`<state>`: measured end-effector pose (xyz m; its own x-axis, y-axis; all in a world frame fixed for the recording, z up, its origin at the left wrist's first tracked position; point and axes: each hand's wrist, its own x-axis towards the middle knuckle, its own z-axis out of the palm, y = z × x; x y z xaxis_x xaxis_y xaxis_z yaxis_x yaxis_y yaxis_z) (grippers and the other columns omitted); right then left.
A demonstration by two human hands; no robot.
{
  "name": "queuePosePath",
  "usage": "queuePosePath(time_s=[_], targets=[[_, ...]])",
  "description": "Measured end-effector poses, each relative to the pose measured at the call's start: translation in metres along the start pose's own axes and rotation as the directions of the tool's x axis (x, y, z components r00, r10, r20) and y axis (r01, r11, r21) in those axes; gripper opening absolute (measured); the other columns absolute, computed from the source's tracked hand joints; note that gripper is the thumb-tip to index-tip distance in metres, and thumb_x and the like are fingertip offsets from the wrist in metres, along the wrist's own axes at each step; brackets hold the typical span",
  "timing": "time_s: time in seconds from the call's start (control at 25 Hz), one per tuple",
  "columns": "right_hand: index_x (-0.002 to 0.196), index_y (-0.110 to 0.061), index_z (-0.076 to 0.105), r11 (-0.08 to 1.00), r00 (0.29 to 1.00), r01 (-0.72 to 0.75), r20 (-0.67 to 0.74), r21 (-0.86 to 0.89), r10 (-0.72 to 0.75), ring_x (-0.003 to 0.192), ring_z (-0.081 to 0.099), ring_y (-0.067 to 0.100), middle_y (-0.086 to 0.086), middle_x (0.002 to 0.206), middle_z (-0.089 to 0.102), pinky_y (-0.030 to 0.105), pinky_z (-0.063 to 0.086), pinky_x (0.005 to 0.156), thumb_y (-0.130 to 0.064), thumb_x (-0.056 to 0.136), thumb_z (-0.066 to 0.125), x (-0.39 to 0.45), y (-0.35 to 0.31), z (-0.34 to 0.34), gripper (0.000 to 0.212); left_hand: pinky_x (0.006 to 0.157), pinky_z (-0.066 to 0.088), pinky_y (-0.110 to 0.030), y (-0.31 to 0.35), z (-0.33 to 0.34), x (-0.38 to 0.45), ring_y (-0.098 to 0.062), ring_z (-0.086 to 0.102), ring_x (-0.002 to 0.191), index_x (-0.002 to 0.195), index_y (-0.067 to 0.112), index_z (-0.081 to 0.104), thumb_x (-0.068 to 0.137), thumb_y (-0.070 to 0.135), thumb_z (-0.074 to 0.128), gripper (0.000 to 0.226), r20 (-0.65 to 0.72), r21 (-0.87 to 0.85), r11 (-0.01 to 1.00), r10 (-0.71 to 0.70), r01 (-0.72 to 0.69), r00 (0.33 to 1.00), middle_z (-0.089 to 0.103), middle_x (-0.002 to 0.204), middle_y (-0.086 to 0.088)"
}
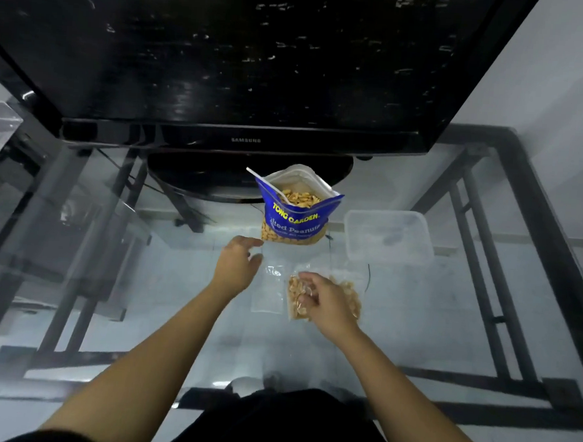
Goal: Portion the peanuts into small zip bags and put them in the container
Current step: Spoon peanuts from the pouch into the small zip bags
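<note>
My right hand [326, 300] pinches a filled zip bag [297, 298] mid-worktop [175, 316]; left hand [236, 265] open, fingers loose, beside an empty bag [268, 294]. Peanut pouch [296, 209] stands open toward the far edge, container [388, 235] just right of it.

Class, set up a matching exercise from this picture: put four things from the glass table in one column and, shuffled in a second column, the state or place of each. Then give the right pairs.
Column one:
1. peanut bag
2. plastic container
3. filled zip bag
4. empty zip bag

Column two:
A. clear, lying flat between the two hands
B. blue, standing open with a spoon handle sticking out
C. pinched by the right hand, peanuts inside
D. see-through, nothing in it, right of the blue bag

Pairs: 1-B, 2-D, 3-C, 4-A
</note>
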<state>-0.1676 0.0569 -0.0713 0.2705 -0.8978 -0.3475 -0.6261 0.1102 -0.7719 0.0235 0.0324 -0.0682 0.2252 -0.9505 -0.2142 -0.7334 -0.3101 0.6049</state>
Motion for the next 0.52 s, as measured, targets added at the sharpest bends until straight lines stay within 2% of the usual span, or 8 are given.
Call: queuePosePath(time_s=[0.08, 0.16, 0.24, 0.36, 0.52], targets=[[0.131, -0.017, 0.050, 0.992, 1.000, -0.001, 0.020, -0.123, 0.003, 0.111, 0.058, 0.021, 0.006, 0.127, 0.060, 0.025, 0.043, 0.093, -0.005, 0.088, 0.054, 0.005, 0.003, 0.004, 0.045, 0.103, 0.036, -0.037, -0.011, 0.017, -0.002, -0.031, 0.045, 0.123, 0.135, 0.012, 0.046, 0.090, 0.017, 0.058, 0.047, 0.174, 0.207, 0.968, 0.103, -0.139, 0.979, 0.048, 0.139, -0.013], [0.134, -0.016, 0.046, 0.966, 1.000, 0.015, 0.026, -0.257, -0.009, 0.117, 0.054, 0.024, 0.008, 0.132, 0.056, 0.031, 0.043, 0.100, -0.005, 0.089, 0.050, 0.010, 0.006, 0.007, 0.046, 0.103, 0.038, -0.044, -0.013, 0.025, -0.003, -0.030, 0.037, 0.128, 0.139, 0.016, 0.038, 0.090, 0.021, 0.056, 0.053, 0.205, 0.318, 0.934, 0.097, -0.160, 0.974, 0.044, 0.142, -0.009], [0.135, -0.015, 0.044, 0.923, 0.999, 0.051, 0.018, -0.382, -0.048, 0.121, 0.050, 0.026, 0.009, 0.135, 0.052, 0.035, 0.042, 0.101, -0.006, 0.090, 0.048, 0.012, 0.007, 0.011, 0.046, 0.099, 0.041, -0.046, -0.014, 0.028, -0.002, -0.029, 0.038, 0.126, 0.137, 0.016, 0.041, 0.090, 0.021, 0.056, 0.049, 0.190, 0.366, 0.922, 0.058, -0.125, 0.980, 0.047, 0.137, -0.008], [0.131, -0.017, 0.048, 0.848, 0.995, 0.076, -0.012, -0.525, -0.096, 0.116, 0.045, 0.027, 0.010, 0.130, 0.045, 0.037, 0.043, 0.096, -0.012, 0.089, 0.053, 0.011, 0.010, 0.013, 0.042, 0.095, 0.045, -0.041, -0.014, 0.030, 0.000, -0.029, 0.045, 0.116, 0.127, 0.013, 0.050, 0.090, 0.016, 0.057, 0.038, 0.190, 0.327, 0.936, 0.069, -0.129, 0.979, 0.053, 0.124, -0.012], [0.128, -0.016, 0.052, 0.851, 0.997, 0.073, 0.022, -0.520, -0.072, 0.115, 0.043, 0.025, 0.009, 0.125, 0.041, 0.032, 0.042, 0.097, -0.018, 0.088, 0.057, 0.011, 0.009, 0.008, 0.040, 0.081, 0.040, -0.023, -0.006, 0.005, -0.001, -0.028, 0.055, 0.100, 0.113, 0.008, 0.062, 0.085, 0.002, 0.055, 0.030, 0.252, 0.187, 0.973, 0.088, -0.138, 0.964, 0.055, 0.113, -0.015]])
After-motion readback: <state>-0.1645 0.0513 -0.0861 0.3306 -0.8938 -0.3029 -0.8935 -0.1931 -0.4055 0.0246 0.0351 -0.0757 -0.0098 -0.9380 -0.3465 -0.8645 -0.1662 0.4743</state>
